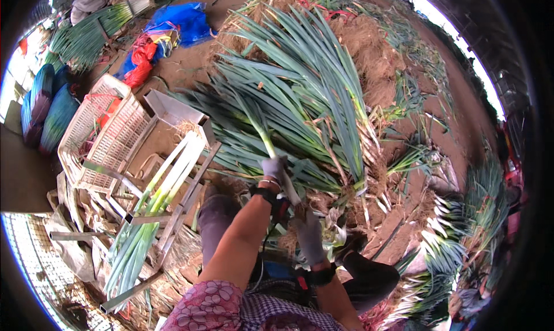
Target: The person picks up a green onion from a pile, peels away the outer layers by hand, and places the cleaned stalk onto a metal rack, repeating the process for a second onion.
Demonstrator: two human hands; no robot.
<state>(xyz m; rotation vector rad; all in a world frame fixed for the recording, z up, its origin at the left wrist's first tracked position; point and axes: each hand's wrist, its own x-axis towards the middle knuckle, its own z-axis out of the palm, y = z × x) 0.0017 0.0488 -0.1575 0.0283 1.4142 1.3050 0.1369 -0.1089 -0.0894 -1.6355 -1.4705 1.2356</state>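
Observation:
Gloved in grey, my left hand (273,169) is wrapped round the white shank of a long green onion (266,142), whose leaves point up and away over the pile. My right hand (310,236), in the same kind of glove, is closed at the lower, soil-covered root end of that stalk. Its fingertips are partly hidden by roots and dirt. Just beyond both hands lies a big heap of untrimmed green onions (294,94), with dark leaves to the left and brown roots to the right.
At left, a metal rack (190,187) holds cleaned green onions (156,201). Behind it stands a cream plastic crate (109,129). A blue plastic sheet (184,24) and red bag (140,63) lie farther back. More bundled onions (444,239) lie at right.

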